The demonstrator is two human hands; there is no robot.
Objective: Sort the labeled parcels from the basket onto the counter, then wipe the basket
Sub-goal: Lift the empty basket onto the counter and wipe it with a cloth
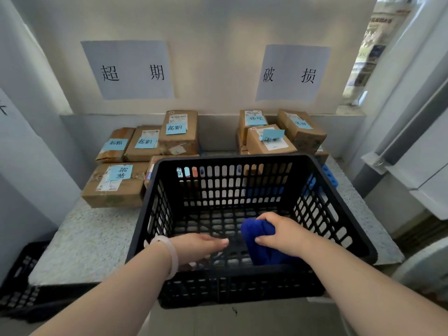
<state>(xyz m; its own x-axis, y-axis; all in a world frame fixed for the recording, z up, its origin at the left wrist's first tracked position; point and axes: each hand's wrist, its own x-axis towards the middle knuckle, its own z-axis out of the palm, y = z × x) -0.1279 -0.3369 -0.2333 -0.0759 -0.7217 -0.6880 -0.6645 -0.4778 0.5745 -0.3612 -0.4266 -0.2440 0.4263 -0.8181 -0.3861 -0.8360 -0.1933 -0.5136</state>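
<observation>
- While the black slatted basket (242, 163) is sitting at the front of the speckled counter (92, 238), both of the person's arms are reaching down into it.
- The right hand (281, 232) is gripping a bunched blue cloth (260, 243), with its fingers curling over the top and its thumb pressing the near side.
- The cloth is lying inside the basket, toward its near right corner, and is touching the slatted floor.
- The left hand (201, 246) is lying open and holding nothing, with its fingers stretching straight toward the cloth and stopping just beside it.
- Whether that hand is touching the basket floor cannot be told.
- A pale bracelet (167, 255) is circling the left wrist.
- Brown cardboard parcels (143, 144) are lying on the counter behind the basket, each wearing a light blue note (175, 128) with handwriting.
- One cluster is sitting at the back left and another cluster (271, 139) at the back right, with a gap between them.
- Two paper signs (128, 69) are hanging on the wall, one above each cluster.
- A second black crate (19, 275) is standing on the floor at the counter's left.
</observation>
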